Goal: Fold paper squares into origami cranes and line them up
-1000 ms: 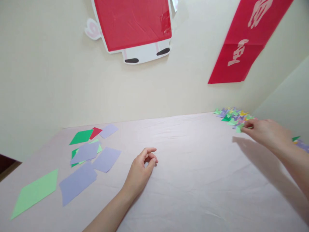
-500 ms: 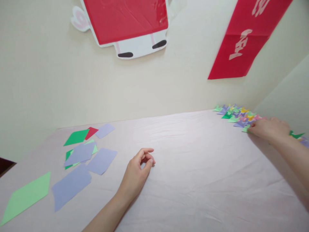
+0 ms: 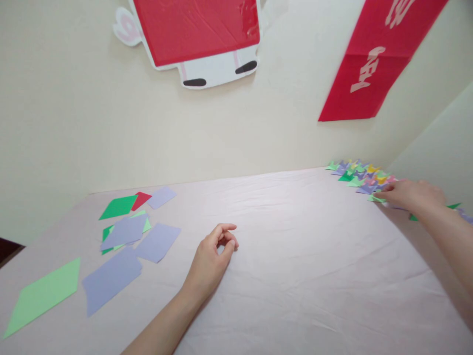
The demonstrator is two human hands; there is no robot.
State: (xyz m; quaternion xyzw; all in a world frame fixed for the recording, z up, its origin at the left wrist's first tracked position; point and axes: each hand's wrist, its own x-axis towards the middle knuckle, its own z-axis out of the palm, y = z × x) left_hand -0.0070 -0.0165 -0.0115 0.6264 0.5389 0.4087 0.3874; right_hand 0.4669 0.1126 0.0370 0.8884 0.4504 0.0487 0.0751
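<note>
My left hand (image 3: 212,259) rests on the pale cloth of the table (image 3: 295,256) near the middle, fingers curled loosely with nothing in them. My right hand (image 3: 412,195) reaches to the far right, lying palm down at the edge of a cluster of small folded paper pieces (image 3: 360,175) in green, purple, yellow and pink. Its fingertips touch a light green folded piece (image 3: 375,198); whether they grip it is hidden. Flat paper sheets (image 3: 125,231) in purple, green and red lie at the left.
A light green sheet (image 3: 42,296) lies at the near left edge of the table. The table meets a cream wall (image 3: 74,123) at the back, which bears a red and white cut-out (image 3: 199,39) and a red banner (image 3: 373,59). A second wall closes the right side.
My right hand has moved from above the table down and right onto the edge of the folded pieces. My left hand has stayed in place.
</note>
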